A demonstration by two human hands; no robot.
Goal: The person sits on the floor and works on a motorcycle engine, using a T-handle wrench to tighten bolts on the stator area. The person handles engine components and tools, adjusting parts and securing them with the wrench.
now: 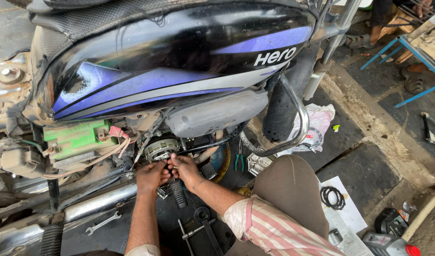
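White logo lettering (274, 57) on black tank, upper right of centre. Green box-shaped battery (75, 137) with faint label, left of centre. Crumpled white plastic bag (317, 121), right of centre. Printed paper sheets (348, 223) on floor, lower right. Grey oil bottle (385, 245) with red cap, bottom right corner.

one motorcycle (170, 61), two hands, one green battery (75, 138), one spanner (102, 223), one pair of pliers (239, 161), one oil bottle (390, 245)
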